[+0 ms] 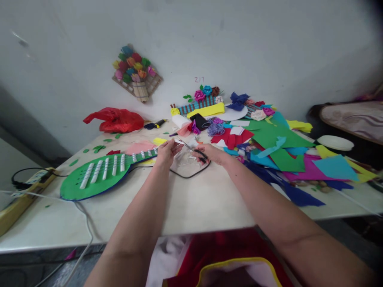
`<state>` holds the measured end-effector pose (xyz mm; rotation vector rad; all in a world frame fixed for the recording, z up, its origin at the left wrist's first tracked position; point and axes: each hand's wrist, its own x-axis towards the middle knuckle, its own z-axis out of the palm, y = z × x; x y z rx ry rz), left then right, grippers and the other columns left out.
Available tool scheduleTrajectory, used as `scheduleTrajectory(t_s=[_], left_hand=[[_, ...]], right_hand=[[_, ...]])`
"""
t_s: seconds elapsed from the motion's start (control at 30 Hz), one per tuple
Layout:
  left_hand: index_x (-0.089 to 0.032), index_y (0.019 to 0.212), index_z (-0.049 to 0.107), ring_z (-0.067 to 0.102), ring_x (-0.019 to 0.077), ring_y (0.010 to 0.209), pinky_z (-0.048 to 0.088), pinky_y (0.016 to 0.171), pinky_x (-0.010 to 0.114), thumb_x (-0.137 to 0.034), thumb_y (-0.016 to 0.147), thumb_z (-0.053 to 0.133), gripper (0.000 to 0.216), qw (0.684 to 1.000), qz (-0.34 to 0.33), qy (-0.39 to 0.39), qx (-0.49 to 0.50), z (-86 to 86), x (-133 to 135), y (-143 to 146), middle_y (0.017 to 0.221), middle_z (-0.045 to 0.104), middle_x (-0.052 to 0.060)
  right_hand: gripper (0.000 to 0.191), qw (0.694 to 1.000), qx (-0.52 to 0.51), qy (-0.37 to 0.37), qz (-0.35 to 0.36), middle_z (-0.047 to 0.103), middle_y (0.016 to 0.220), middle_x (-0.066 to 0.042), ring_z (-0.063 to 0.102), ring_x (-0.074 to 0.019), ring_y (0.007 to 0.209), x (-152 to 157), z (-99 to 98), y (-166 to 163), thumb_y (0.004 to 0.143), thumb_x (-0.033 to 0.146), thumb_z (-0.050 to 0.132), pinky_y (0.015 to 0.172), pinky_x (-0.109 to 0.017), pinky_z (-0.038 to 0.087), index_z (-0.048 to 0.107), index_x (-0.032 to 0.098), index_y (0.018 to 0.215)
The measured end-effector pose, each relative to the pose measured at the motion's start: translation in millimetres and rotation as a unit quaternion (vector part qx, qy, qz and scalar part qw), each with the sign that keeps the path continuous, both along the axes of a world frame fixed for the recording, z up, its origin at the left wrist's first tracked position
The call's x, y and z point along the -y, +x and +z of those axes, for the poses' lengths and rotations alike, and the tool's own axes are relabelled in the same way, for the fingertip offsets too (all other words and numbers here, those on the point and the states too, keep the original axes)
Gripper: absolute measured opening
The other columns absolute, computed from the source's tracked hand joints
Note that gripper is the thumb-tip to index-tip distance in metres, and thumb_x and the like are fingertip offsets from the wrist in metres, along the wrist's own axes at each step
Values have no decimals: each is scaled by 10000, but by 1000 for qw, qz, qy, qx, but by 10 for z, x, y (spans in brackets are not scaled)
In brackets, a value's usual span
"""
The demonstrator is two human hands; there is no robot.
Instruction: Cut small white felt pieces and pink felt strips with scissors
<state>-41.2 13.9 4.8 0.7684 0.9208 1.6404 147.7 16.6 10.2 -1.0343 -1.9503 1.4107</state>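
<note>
My right hand (206, 153) is closed round the dark handles of a pair of scissors (187, 146), whose blades point left towards my other hand. Between the fingers of my left hand (168, 151) is a small piece of white paper (178, 141), right at the blade tips. White paper scraps (186, 161) lie on the table below the scissors. Just left of my left hand rests a green guitar-shaped craft (98, 175) with white rolled strips across its body and neck.
Coloured paper sheets (287, 139) cover the right of the white table (209, 203). Paper flowers (206, 93), a yellow strip (206, 110) and a black phone (200, 121) lie at the back. A red plastic bag (116, 119), a glue gun (155, 124) and a power strip (30, 195) stand left.
</note>
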Motion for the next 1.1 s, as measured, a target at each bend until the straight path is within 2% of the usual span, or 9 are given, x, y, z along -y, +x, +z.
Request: scheduleTrajectory(t_s=[0.4, 0.63, 0.87, 1.1], left_hand=[[-124, 669, 549, 662, 166, 632, 530, 646, 283, -219, 682, 677, 160, 1000, 11, -11, -9, 2, -9, 32, 638, 647, 45], [-120, 668, 551, 659, 156, 614, 528, 609, 251, -207, 691, 666, 146, 1000, 10, -7, -2, -2, -14, 34, 629, 654, 44], [-109, 666, 566, 654, 147, 603, 525, 636, 257, -173, 711, 649, 114, 1000, 8, -2, 3, -3, -10, 31, 647, 656, 55], [-97, 653, 576, 644, 138, 588, 528, 651, 259, -138, 738, 613, 102, 1000, 7, -3, 22, -2, -26, 20, 630, 654, 68]], right_hand=[[284, 1000, -1, -3, -9, 559, 564, 36, 499, -44, 396, 8, -5, -8, 715, 420, 639, 303, -135, 293, 526, 165, 767], [289, 1000, 4, 3, -16, 549, 565, 39, 486, -40, 381, -14, -29, -10, 716, 423, 638, 300, -140, 267, 537, 162, 786], [299, 1000, 13, 7, -21, 520, 537, 54, 450, -32, 374, 43, 31, -14, 700, 428, 644, 317, -142, 260, 537, 161, 780], [295, 999, -42, 12, -21, 461, 458, 77, 387, -36, 372, 17, 0, -51, 629, 371, 710, 361, -166, 317, 542, 146, 724]])
